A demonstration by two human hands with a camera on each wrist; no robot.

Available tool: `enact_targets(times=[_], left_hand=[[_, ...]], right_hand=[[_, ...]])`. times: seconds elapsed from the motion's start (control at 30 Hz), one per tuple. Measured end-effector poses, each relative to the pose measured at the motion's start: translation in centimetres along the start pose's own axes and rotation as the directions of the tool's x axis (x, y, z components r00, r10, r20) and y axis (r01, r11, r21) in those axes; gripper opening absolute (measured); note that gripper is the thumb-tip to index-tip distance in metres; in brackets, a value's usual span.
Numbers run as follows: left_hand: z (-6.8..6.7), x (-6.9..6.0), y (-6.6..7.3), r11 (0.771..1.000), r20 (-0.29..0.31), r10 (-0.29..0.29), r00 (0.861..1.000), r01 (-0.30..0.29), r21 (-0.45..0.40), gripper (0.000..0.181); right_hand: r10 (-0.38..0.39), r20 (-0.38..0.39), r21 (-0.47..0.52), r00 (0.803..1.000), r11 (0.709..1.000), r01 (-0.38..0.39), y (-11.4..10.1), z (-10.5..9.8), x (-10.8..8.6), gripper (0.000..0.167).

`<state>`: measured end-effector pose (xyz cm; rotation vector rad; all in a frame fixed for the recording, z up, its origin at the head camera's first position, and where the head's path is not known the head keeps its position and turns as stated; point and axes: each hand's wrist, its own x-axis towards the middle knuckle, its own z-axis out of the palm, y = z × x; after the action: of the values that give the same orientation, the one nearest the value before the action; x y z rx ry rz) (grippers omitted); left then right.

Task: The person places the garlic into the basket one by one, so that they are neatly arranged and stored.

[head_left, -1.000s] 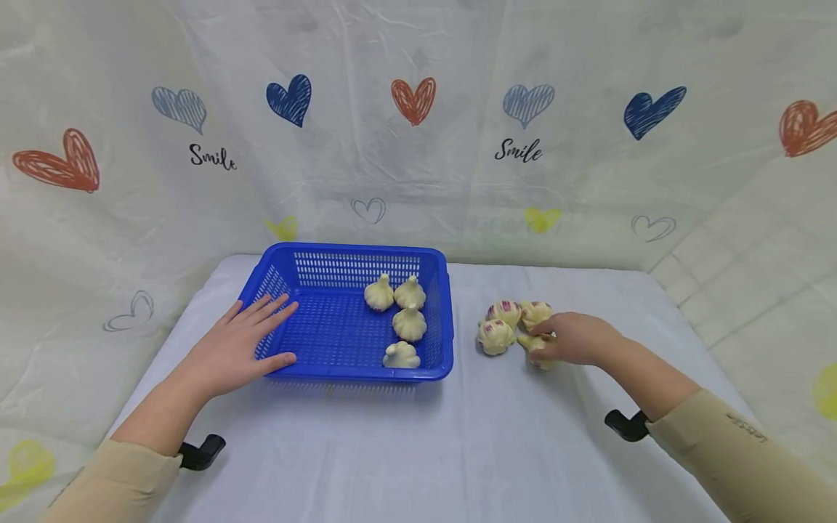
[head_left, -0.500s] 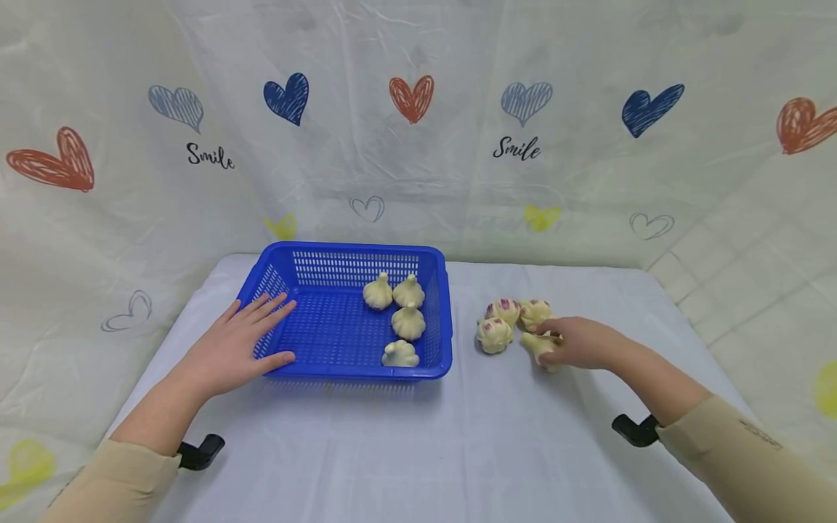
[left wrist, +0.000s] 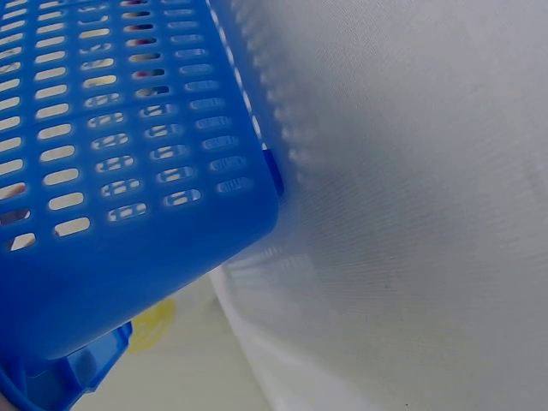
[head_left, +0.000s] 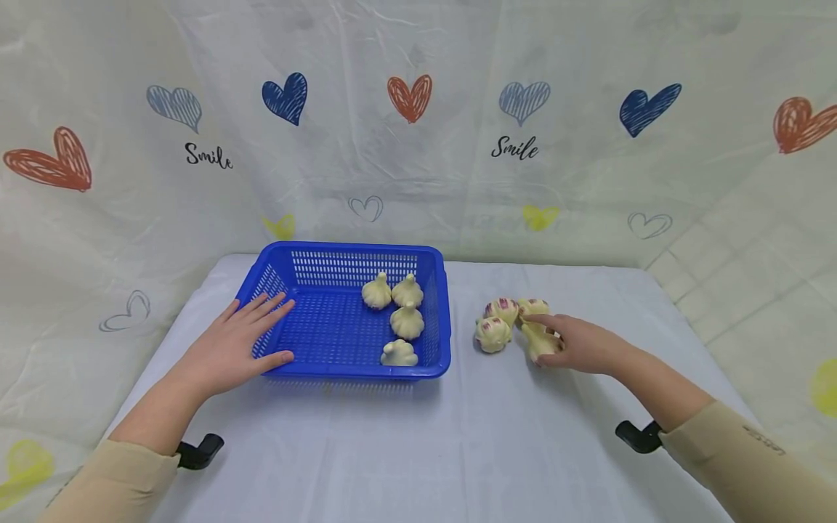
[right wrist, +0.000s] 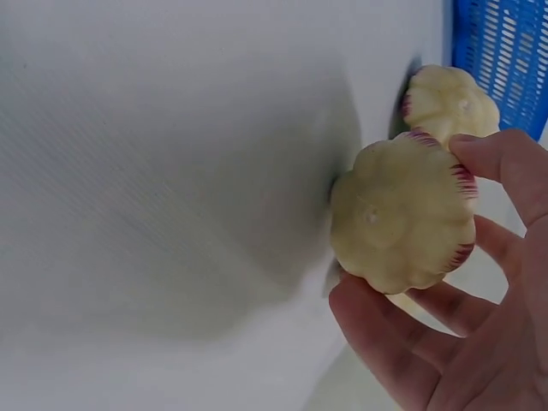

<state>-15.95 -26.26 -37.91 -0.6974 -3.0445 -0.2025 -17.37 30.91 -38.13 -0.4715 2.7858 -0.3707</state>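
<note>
My left hand (head_left: 225, 349) lies on the left side of the blue plastic basket (head_left: 366, 372), fingers spread and straight. In the right part of that basket sit several white garlic bulbs (head_left: 407, 322). On the cloth to the right, my right hand (head_left: 588, 345) holds a garlic bulb (head_left: 538, 341) between thumb and fingers. The right wrist view shows its root end and purple-streaked edge (right wrist: 402, 214), with the thumb on one side and fingers on the other. Beside it are more purple-streaked garlic bulbs (head_left: 493, 334), one partly hidden behind the right hand.
A white cloth (head_left: 392, 457) covers the table. Behind it hangs a pale curtain (head_left: 451, 189) printed with hearts and "Smile". The basket's slotted side wall (left wrist: 128, 154) fills much of the left wrist view.
The garlic bulb at my right hand has turned, its stem now pointing more away from me. My right hand has shifted slightly right and nearer to me. The left hand stays on the basket.
</note>
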Motion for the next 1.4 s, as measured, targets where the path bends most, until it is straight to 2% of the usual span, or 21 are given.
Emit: enact_targets(times=[0.4,0.7,0.87,0.97,1.2,1.4], left_hand=[[-0.1,0.0,0.1,1.000,0.004,-0.002,1.000,0.002,-0.005,0.087],[-0.1,-0.1,0.2,1.000,-0.021,0.000,1.000,0.000,-0.010,0.088],[-0.1,0.0,0.1,1.000,-0.010,-0.005,1.000,0.005,-0.012,0.089],[0.0,0.0,0.0,1.000,0.000,-0.005,1.000,0.005,-0.013,0.090],[0.0,0.0,-0.1,1.000,-0.004,0.002,1.000,-0.003,-0.013,0.090],[0.0,0.1,-0.1,1.000,-0.004,0.001,1.000,-0.001,-0.020,0.088]], right_hand=[[-0.023,-0.049,0.009,0.999,1.000,0.024,-0.1,0.6,0.7,0.073],[0.027,-0.083,0.034,0.996,0.999,-0.025,-0.3,1.0,0.7,0.078],[0.014,-0.121,0.015,0.993,1.000,-0.012,0.0,1.3,0.6,0.079],[-0.012,-0.144,-0.013,0.990,1.000,0.011,0.1,1.3,0.5,0.075],[-0.094,-0.217,-0.072,0.972,0.994,0.080,0.2,1.5,0.6,0.052],[-0.093,-0.216,-0.018,0.972,0.996,0.091,0.2,1.4,0.5,0.050]])
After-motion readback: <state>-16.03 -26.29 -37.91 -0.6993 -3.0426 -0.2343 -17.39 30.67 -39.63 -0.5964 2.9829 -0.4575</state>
